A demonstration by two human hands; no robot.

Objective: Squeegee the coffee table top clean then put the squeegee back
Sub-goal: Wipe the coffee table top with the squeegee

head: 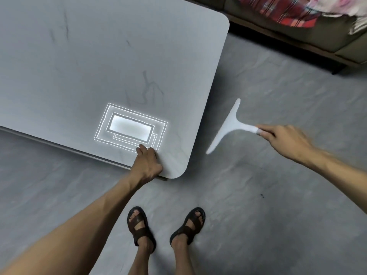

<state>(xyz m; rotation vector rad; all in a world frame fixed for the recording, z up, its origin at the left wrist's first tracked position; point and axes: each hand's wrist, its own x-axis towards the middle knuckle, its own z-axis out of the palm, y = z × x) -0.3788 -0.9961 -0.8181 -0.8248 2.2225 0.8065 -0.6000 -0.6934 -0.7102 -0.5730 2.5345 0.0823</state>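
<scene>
The grey coffee table top (99, 66) fills the upper left, with faint dark streaks and a bright rectangular ceiling-light reflection near its front edge. My left hand (147, 163) rests on the table's near right corner, fingers on top and curled over the edge. My right hand (284, 139) grips the handle end of a white T-shaped squeegee (228, 126). The squeegee is held off the table, over the floor to the right of the table's edge, its blade running diagonally.
Grey floor (258, 195) surrounds the table. A sofa (297, 32) with a red plaid cloth and other fabric stands at the back right. My two feet in brown sandals (164, 227) stand just in front of the table corner.
</scene>
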